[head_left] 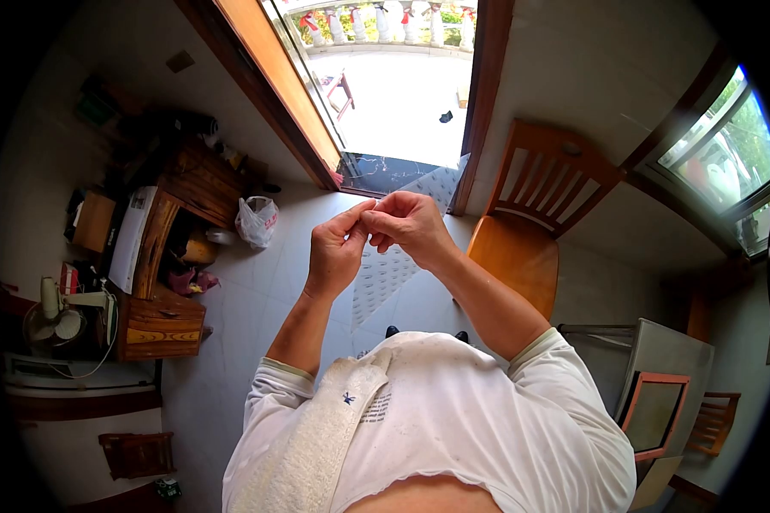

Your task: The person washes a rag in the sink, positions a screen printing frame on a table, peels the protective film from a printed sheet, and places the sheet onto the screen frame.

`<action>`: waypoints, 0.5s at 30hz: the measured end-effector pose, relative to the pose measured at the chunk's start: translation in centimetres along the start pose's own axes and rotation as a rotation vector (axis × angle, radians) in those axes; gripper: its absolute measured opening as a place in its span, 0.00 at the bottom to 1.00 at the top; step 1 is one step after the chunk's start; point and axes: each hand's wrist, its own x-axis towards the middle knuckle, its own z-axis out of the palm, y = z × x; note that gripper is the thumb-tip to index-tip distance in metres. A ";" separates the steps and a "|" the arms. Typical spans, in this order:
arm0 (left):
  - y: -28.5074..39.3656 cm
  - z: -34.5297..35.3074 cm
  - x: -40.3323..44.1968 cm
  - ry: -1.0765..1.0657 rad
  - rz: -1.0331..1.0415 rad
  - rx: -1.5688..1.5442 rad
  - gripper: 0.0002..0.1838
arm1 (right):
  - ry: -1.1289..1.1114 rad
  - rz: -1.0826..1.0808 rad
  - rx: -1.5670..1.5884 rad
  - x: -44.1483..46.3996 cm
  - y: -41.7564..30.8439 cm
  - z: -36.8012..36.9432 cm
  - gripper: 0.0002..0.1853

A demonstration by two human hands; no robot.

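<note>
A thin, pale sheet with rows of small repeated print [381,280] hangs behind and below my hands, one pointed corner reaching toward the floor and another toward the doorway. My left hand [335,250] is closed in a pinch, thumb against forefinger, at the sheet's near edge. Touching it, my right hand [409,229] is also pinched, its fingers curled over the same spot. The fingertips meet there, and the exact bit of sheet between them is hidden. A cream towel [329,432] with a small blue mark lies over the front of the white shirt.
Ahead, an open doorway with a dark threshold [385,173] leads to a bright balcony. A wooden chair [513,256] stands to the right. On the left are a wooden cabinet [158,329], a white plastic bag [257,222] and a fan [56,323]. Boards lean at the lower right.
</note>
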 end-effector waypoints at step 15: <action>-0.4 0.0 -0.1 0.016 0.010 -0.011 0.14 | -0.005 0.026 0.030 0.1 0.3 0.0 0.11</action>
